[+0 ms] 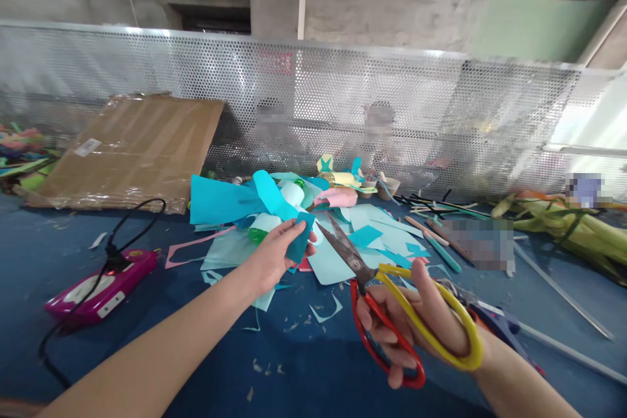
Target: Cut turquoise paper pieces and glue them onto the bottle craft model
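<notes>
The left hand [278,249] pinches teal paper [298,245] between thumb and fingers at center frame; at lower right, the right hand [437,315] curls its fingers around slightly parted scissors [361,270].

Scissors [363,272] right of paper [300,239] — cardboard [142,153] behind, left.

Blue tool [508,330] partly hidden behind right forearm [520,382], its kind unclear
</notes>
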Available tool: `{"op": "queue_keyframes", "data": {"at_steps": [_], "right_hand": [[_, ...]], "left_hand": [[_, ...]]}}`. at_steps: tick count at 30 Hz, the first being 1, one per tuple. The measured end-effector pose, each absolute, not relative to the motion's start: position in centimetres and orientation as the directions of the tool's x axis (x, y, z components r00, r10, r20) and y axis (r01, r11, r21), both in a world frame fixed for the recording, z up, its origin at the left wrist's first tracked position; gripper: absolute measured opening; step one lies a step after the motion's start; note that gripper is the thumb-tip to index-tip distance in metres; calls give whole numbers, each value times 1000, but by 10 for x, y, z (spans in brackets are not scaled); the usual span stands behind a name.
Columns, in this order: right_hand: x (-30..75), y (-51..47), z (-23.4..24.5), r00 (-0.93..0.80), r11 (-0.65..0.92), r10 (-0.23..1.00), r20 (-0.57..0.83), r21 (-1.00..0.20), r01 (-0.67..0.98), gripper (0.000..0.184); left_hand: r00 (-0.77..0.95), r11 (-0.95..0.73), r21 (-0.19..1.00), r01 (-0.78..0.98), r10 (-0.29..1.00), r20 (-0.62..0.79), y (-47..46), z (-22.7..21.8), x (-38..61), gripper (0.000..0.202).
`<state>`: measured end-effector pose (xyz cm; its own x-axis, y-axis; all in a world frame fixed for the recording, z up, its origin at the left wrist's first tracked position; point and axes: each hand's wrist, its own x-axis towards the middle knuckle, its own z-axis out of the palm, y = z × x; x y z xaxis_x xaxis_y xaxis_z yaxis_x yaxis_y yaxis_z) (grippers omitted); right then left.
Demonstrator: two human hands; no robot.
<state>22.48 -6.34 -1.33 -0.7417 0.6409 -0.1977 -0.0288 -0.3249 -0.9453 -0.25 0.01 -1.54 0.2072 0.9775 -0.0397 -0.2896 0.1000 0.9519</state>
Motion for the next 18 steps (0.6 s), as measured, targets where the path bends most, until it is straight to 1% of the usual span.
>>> {"op": "queue_keyframes", "data": {"at_steps": [9, 13, 18], "right_hand": [[224, -63, -11, -721, -298, 654, -228, -954, 31, 80], [225, -63, -12, -730, -301, 647, -221, -953, 21, 80], [226, -62, -13, -730, -298, 644, -229, -954, 35, 82]], "left_hand": [[232, 100, 944, -315, 972, -26, 2, -18, -4, 22], [250, 92, 952, -290, 968, -18, 2, -18, -3, 25], [279, 72, 969, -234, 960, -4, -1, -16, -3, 22]]}}
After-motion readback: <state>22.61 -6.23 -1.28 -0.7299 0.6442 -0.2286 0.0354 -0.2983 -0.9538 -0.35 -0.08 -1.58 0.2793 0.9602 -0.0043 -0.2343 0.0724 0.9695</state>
